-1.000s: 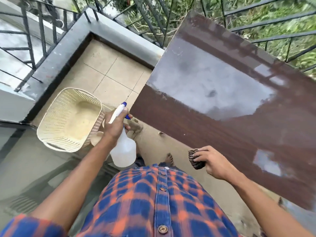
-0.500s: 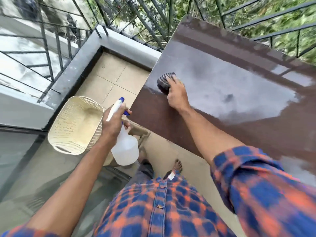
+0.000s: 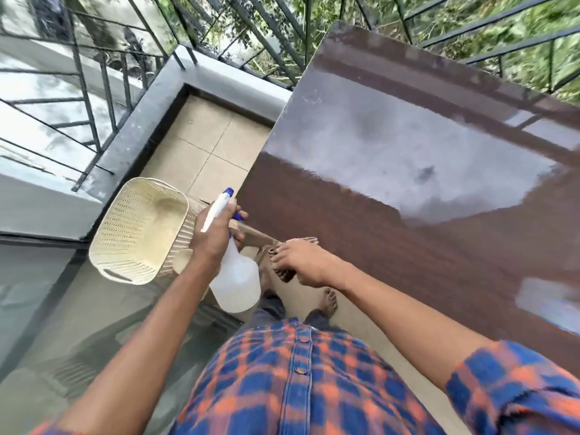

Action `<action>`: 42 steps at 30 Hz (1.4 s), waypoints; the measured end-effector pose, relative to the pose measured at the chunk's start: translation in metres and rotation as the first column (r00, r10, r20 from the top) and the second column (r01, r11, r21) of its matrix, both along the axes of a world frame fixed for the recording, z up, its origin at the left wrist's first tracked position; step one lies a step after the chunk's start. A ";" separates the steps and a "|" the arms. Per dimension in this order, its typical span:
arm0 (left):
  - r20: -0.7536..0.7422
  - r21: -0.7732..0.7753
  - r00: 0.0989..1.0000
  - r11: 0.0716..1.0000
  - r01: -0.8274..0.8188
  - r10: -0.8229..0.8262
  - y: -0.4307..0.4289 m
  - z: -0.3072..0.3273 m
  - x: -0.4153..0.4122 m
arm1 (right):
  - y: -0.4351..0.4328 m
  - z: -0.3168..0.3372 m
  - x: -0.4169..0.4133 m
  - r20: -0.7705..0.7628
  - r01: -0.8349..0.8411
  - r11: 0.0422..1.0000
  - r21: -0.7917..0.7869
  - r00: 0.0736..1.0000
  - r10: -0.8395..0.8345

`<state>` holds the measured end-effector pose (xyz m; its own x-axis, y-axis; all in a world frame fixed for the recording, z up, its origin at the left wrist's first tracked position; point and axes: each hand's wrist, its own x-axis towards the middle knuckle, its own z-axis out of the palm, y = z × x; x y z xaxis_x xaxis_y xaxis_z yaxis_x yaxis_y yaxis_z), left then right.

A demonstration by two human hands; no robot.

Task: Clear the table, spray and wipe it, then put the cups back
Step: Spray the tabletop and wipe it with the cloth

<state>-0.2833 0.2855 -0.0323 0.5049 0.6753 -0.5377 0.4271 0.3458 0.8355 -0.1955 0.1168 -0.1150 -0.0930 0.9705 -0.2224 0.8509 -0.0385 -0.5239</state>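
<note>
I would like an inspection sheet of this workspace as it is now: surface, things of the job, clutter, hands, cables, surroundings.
Surface: brown glossy table with pale reflections; no cups seen on it.
Job's things: white spray bottle with blue nozzle, off the table's left side; dark striped cloth at the near table edge; cups not seen.
Clutter: cream basket left of the table.
Hands: left hand grips the spray bottle at its neck; right hand holds the cloth.
Cables: nothing seen.
Surroundings: tiled floor, dark metal railing, green foliage beyond.
</note>
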 end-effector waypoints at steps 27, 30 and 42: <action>-0.009 0.038 0.974 0.974 0.224 -0.224 -0.071 -0.015 0.032 | -0.129 0.017 0.066 -0.539 0.966 0.257 -0.034 0.199 -0.819; 0.001 0.050 0.975 0.974 0.220 -0.220 -0.071 -0.014 0.032 | -0.148 0.014 0.134 -0.433 0.998 -0.059 0.000 -0.053 -0.900; 0.006 0.065 0.984 0.982 0.180 -0.180 -0.080 -0.018 0.032 | -0.151 -0.015 0.025 -0.247 0.672 0.728 -0.136 0.688 -0.682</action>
<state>-0.2512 0.2057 -0.0500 0.6274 0.6055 -0.4897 0.4676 0.2099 0.8587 -0.1707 -0.0343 -0.1303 0.5278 0.7856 -0.3228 0.4169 -0.5707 -0.7074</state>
